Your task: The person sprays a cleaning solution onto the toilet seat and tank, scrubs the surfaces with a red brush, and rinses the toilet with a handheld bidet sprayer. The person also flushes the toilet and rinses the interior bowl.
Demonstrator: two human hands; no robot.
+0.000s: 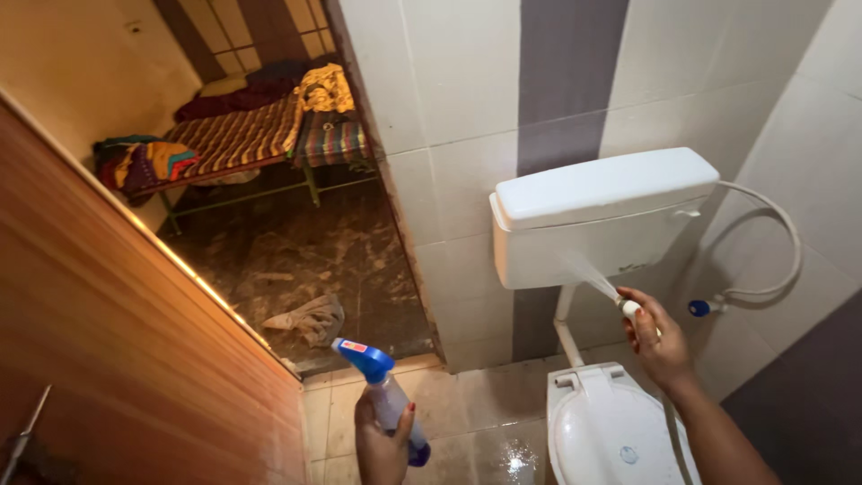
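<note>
Beside the toilet bowl [611, 431], your right hand [660, 337] grips a hose sprayer [631, 309] jetting up-left at the cistern [602, 220]; left hand [382, 445] clasps an upright spray bottle [386, 391].

Warm, fairly dim indoor light filled the view, brightest on the white cistern [600, 216] and pale wall tiles [449, 135]. A small glare spot shone on the wet floor [514, 463]. The far room lay darker and softer in focus. Straight lines bowed towards the edges, and the wooden door [117, 341] glowed orange.
</note>
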